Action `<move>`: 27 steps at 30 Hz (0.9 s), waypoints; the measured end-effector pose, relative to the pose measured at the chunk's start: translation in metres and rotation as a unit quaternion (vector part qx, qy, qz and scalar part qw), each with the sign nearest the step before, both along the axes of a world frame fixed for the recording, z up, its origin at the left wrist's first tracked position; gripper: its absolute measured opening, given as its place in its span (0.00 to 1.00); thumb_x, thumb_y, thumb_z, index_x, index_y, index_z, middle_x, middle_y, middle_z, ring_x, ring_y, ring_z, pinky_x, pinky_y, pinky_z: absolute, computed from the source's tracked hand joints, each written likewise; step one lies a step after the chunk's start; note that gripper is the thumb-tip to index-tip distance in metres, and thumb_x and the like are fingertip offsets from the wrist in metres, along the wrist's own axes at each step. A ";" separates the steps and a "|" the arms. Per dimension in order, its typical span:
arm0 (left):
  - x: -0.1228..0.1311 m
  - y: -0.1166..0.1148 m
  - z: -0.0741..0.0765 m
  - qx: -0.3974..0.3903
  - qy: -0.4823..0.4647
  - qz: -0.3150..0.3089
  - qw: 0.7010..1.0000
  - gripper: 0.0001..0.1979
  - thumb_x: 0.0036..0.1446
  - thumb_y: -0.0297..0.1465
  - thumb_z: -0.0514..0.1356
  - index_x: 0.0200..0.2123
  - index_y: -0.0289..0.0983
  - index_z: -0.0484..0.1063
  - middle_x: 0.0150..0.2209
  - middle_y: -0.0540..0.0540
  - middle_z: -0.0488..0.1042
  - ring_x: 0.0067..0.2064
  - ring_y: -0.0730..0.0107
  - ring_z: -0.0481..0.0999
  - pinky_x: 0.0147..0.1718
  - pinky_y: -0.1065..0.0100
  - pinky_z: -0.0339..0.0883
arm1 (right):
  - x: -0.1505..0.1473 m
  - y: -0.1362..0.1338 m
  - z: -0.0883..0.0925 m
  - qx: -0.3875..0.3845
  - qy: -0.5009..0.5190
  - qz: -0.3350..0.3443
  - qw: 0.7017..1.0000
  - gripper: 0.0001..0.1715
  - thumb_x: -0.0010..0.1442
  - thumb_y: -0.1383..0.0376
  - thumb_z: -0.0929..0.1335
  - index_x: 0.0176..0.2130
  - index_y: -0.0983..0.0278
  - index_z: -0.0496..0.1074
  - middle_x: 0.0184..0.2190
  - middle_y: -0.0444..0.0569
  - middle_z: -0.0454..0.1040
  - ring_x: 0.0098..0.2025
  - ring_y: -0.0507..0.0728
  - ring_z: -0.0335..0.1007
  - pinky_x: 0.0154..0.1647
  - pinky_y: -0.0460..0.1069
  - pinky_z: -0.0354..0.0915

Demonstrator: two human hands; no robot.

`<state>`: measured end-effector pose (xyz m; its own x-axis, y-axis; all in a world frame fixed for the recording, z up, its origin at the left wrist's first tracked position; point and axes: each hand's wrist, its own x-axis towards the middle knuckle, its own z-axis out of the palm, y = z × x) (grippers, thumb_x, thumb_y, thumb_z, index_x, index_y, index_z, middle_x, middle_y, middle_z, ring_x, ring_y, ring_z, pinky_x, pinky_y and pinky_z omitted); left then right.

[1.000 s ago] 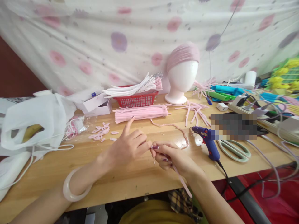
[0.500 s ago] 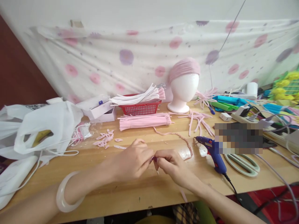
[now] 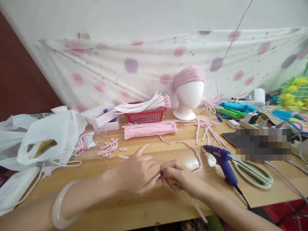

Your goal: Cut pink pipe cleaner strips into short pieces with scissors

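My left hand and my right hand meet above the middle of the table, fingertips touching. A pink pipe cleaner trails from under my right hand toward the table's front edge; its upper end is hidden in the fingers. My right fingers are curled and closed on it. With its index finger stretched out, my left hand pinches at the same spot with the others. Small pink looped pieces lie left of my hands. Behind them rests a bundle of pink pipe cleaners.
A blue glue gun and pale green-handled scissors lie to the right. At the back stand a red basket of white and pink stems and a foam head in a pink cap. A white plastic bag sits left.
My left index finger has straightened outward. My right fingers have curled in more, and the pipe cleaner's tail shows longer below. The camera view has tilted up slightly.
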<state>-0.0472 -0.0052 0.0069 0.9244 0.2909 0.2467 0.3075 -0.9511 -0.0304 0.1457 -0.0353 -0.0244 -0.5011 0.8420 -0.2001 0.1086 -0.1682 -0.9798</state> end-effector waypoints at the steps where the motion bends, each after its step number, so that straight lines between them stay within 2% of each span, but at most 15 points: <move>1: -0.001 0.002 -0.003 0.056 -0.007 -0.027 0.998 0.13 0.62 0.25 0.47 0.30 0.36 0.68 0.25 0.49 0.72 0.28 0.69 0.68 0.58 0.43 0.54 | 0.001 0.004 0.000 -0.081 0.029 0.007 0.996 0.08 0.46 0.63 0.60 0.19 0.63 0.63 0.11 0.34 0.47 0.14 0.46 0.37 0.15 0.43 0.38; 3: -0.002 0.006 -0.008 0.108 -0.009 -0.061 0.992 0.14 0.62 0.23 0.47 0.30 0.36 0.69 0.24 0.50 0.72 0.27 0.71 0.67 0.60 0.44 0.52 | 0.002 0.009 -0.002 -0.187 0.057 0.037 0.980 0.08 0.44 0.62 0.60 0.19 0.62 0.62 0.11 0.32 0.42 0.14 0.46 0.30 0.13 0.44 0.33; 5: -0.001 0.008 -0.009 0.084 -0.006 -0.076 0.994 0.14 0.61 0.22 0.46 0.30 0.35 0.69 0.24 0.48 0.72 0.27 0.70 0.67 0.57 0.49 0.58 | 0.003 0.012 -0.004 -0.195 0.057 0.058 0.977 0.07 0.43 0.61 0.59 0.19 0.61 0.61 0.11 0.31 0.42 0.14 0.46 0.29 0.12 0.44 0.33; 7: 0.001 0.005 -0.005 -0.030 -0.009 -0.054 0.998 0.13 0.61 0.23 0.46 0.30 0.35 0.69 0.25 0.47 0.72 0.28 0.69 0.68 0.46 0.59 0.67 | 0.003 0.011 -0.004 -0.152 0.058 0.045 0.986 0.08 0.44 0.61 0.60 0.18 0.62 0.62 0.10 0.32 0.43 0.13 0.46 0.31 0.12 0.44 0.34; 9: 0.005 0.000 0.002 -0.210 -0.015 0.011 0.978 0.13 0.60 0.25 0.46 0.30 0.36 0.69 0.25 0.48 0.71 0.27 0.70 0.69 0.33 0.68 0.66 | 0.004 0.006 -0.001 -0.065 0.044 0.019 0.997 0.10 0.46 0.63 0.61 0.18 0.63 0.65 0.10 0.34 0.47 0.13 0.46 0.37 0.14 0.44 0.38; 11: 0.009 -0.004 0.009 -0.399 -0.024 0.089 0.912 0.12 0.59 0.26 0.47 0.28 0.37 0.68 0.22 0.51 0.68 0.25 0.72 0.68 0.27 0.71 0.61 | 0.006 0.001 0.002 0.061 0.000 0.019 0.998 0.10 0.49 0.66 0.61 0.20 0.65 0.66 0.12 0.37 0.54 0.16 0.46 0.46 0.17 0.43 0.44; 13: 0.013 -0.003 0.010 -0.556 -0.042 0.144 0.817 0.09 0.55 0.27 0.50 0.25 0.38 0.66 0.18 0.54 0.65 0.23 0.73 0.66 0.27 0.71 0.61 | 0.009 -0.004 0.003 0.234 -0.074 0.044 0.968 0.10 0.52 0.71 0.60 0.22 0.65 0.66 0.17 0.39 0.58 0.20 0.47 0.50 0.22 0.44 0.49; 17: 0.019 0.009 -0.001 -0.795 -0.034 0.188 0.576 0.06 0.48 0.29 0.52 0.20 0.38 0.63 0.12 0.57 0.56 0.18 0.74 0.61 0.31 0.65 0.67 | 0.014 -0.007 -0.005 0.519 -0.228 0.086 0.819 0.09 0.56 0.71 0.59 0.27 0.64 0.64 0.20 0.42 0.59 0.21 0.50 0.47 0.23 0.47 0.47; 18: 0.019 0.010 -0.003 -0.807 -0.023 0.188 0.560 0.06 0.48 0.30 0.52 0.20 0.38 0.62 0.13 0.57 0.56 0.18 0.74 0.61 0.32 0.63 0.68 | 0.014 -0.007 -0.007 0.549 -0.249 0.088 0.793 0.08 0.57 0.71 0.60 0.27 0.64 0.63 0.20 0.42 0.59 0.21 0.50 0.47 0.23 0.47 0.47; 19: 0.019 0.011 -0.005 -0.789 -0.017 0.182 0.587 0.07 0.50 0.31 0.51 0.21 0.39 0.62 0.14 0.56 0.58 0.19 0.73 0.63 0.33 0.63 0.68 | 0.015 -0.006 -0.009 0.551 -0.255 0.088 0.790 0.08 0.57 0.71 0.60 0.27 0.64 0.63 0.20 0.42 0.58 0.21 0.50 0.47 0.23 0.47 0.47; 21: 0.017 0.008 -0.004 -0.649 -0.012 0.148 0.746 0.09 0.56 0.31 0.50 0.25 0.38 0.64 0.19 0.52 0.67 0.24 0.71 0.69 0.36 0.62 0.69 | 0.015 -0.005 -0.010 0.476 -0.220 0.072 0.849 0.09 0.55 0.71 0.60 0.25 0.64 0.63 0.20 0.41 0.57 0.21 0.50 0.49 0.23 0.46 0.48; 23: 0.013 0.004 0.000 -0.374 -0.004 0.082 0.924 0.11 0.61 0.30 0.48 0.30 0.38 0.67 0.27 0.48 0.73 0.30 0.68 0.72 0.43 0.58 0.68 | 0.015 -0.003 -0.008 0.304 -0.131 0.035 0.943 0.09 0.53 0.69 0.60 0.23 0.64 0.64 0.17 0.39 0.56 0.20 0.48 0.50 0.22 0.45 0.48; 24: 0.011 0.002 0.001 -0.217 0.001 0.041 0.975 0.11 0.62 0.28 0.47 0.31 0.37 0.68 0.29 0.47 0.74 0.31 0.67 0.71 0.47 0.54 0.66 | 0.015 -0.002 -0.006 0.195 -0.078 0.018 0.978 0.10 0.51 0.67 0.60 0.21 0.64 0.63 0.15 0.38 0.54 0.18 0.48 0.48 0.21 0.44 0.47; 25: 0.010 0.001 0.001 -0.070 -0.001 0.004 0.998 0.12 0.62 0.26 0.47 0.32 0.37 0.69 0.29 0.47 0.74 0.30 0.67 0.71 0.51 0.50 0.64 | 0.015 -0.001 -0.005 0.094 -0.030 0.007 0.995 0.10 0.50 0.65 0.60 0.20 0.63 0.63 0.13 0.37 0.52 0.16 0.47 0.45 0.18 0.43 0.45; 27: 0.008 0.001 -0.001 0.145 -0.014 -0.055 0.988 0.13 0.62 0.23 0.47 0.33 0.36 0.70 0.26 0.48 0.73 0.28 0.69 0.68 0.56 0.45 0.58 | 0.014 0.001 -0.004 -0.072 0.035 0.019 0.997 0.09 0.46 0.61 0.60 0.18 0.61 0.60 0.10 0.33 0.44 0.13 0.47 0.35 0.14 0.43 0.39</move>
<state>-0.0391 -0.0041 0.0061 0.9381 0.1025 0.3308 0.2076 -0.9310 -0.3001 0.1601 -0.0341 -0.0283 -0.5485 0.7876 -0.2808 0.0491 -0.3049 -0.9511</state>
